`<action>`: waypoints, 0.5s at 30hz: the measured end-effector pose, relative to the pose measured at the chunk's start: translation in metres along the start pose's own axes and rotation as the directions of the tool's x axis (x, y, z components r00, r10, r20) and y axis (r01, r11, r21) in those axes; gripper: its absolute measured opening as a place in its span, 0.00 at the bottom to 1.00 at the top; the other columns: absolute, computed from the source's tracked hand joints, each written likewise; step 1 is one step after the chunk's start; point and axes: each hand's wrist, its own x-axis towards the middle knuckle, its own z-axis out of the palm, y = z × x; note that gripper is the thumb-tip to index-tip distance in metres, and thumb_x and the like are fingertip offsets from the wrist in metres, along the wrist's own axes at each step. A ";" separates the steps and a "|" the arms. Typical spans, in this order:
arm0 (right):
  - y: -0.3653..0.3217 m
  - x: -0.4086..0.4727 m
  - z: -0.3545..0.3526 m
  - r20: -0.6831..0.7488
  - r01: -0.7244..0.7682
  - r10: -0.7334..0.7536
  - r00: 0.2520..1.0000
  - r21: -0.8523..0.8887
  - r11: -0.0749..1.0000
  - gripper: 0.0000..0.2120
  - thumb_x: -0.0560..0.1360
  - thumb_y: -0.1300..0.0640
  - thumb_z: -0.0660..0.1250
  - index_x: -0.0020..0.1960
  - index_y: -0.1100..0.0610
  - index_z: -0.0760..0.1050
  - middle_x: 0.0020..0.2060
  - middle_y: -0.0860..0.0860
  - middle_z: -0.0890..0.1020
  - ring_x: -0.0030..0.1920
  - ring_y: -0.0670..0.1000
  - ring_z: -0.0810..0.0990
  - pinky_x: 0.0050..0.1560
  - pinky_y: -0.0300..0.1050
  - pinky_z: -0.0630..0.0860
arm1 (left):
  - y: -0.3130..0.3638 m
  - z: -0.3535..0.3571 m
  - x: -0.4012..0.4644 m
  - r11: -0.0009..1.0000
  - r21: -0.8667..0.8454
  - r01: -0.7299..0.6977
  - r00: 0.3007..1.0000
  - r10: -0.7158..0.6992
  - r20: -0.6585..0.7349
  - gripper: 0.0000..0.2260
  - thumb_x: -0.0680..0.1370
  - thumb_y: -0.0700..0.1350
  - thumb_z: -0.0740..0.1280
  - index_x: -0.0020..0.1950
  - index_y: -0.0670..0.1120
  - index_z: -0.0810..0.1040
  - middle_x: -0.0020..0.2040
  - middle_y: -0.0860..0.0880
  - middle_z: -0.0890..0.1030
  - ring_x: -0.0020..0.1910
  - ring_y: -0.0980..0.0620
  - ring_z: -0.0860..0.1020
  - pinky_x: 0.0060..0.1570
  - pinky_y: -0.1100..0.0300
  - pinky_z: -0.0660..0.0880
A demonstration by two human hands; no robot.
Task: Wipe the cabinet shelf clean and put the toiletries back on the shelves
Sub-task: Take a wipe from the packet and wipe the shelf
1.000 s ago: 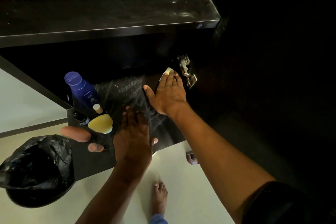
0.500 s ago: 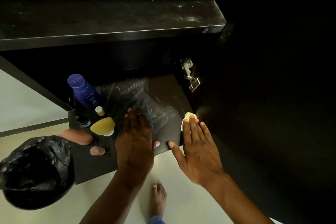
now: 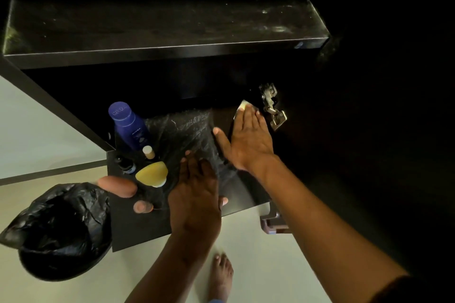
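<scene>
Wipe in progress: right hand flat, fingers together, pressing a white cloth on the lower shelf at 1 o'clock, beside the hinge. Left hand flat, fingers slightly spread, pinning the plastic liner. Restocking not done, I'd say. Count at 10 o'clock: one blue bottle, one yellow-capped item, one small cream cap, one dark bottle. Upper shelf looks dusty.
</scene>
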 end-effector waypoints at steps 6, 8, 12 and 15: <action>-0.003 0.033 -0.028 0.028 0.017 -0.018 0.999 0.029 0.999 0.41 0.82 0.31 0.38 0.84 0.59 0.47 0.83 0.60 0.49 0.84 0.58 0.46 0.82 0.52 0.44 | 0.003 -0.001 0.001 1.000 -0.005 0.025 0.999 -0.025 0.027 0.45 0.82 0.61 0.63 0.83 0.41 0.38 0.84 0.36 0.40 0.84 0.39 0.45 0.81 0.50 0.59; 0.000 0.032 -0.022 -0.012 0.049 -0.049 0.999 0.019 0.999 0.39 0.82 0.33 0.39 0.84 0.58 0.47 0.84 0.58 0.49 0.84 0.57 0.45 0.83 0.53 0.43 | 0.004 0.000 0.002 1.000 -0.001 0.030 0.999 -0.030 0.041 0.44 0.83 0.60 0.63 0.83 0.42 0.37 0.84 0.36 0.38 0.84 0.39 0.44 0.80 0.49 0.61; -0.011 0.024 -0.013 -0.073 0.255 -0.253 0.965 0.009 0.967 0.33 0.85 0.40 0.41 0.84 0.55 0.47 0.84 0.55 0.52 0.84 0.53 0.47 0.82 0.54 0.38 | 0.006 0.004 0.006 0.999 -0.022 0.036 0.999 -0.036 0.011 0.44 0.82 0.59 0.66 0.84 0.43 0.41 0.84 0.37 0.42 0.84 0.39 0.47 0.80 0.49 0.61; -0.040 0.022 -0.012 -0.093 0.429 -0.419 0.903 0.137 0.893 0.28 0.87 0.45 0.45 0.84 0.55 0.51 0.83 0.52 0.56 0.83 0.50 0.50 0.82 0.51 0.36 | 0.007 0.016 0.001 0.996 -0.088 0.029 0.997 -0.035 -0.067 0.44 0.80 0.59 0.69 0.85 0.45 0.46 0.85 0.39 0.49 0.84 0.40 0.51 0.80 0.50 0.59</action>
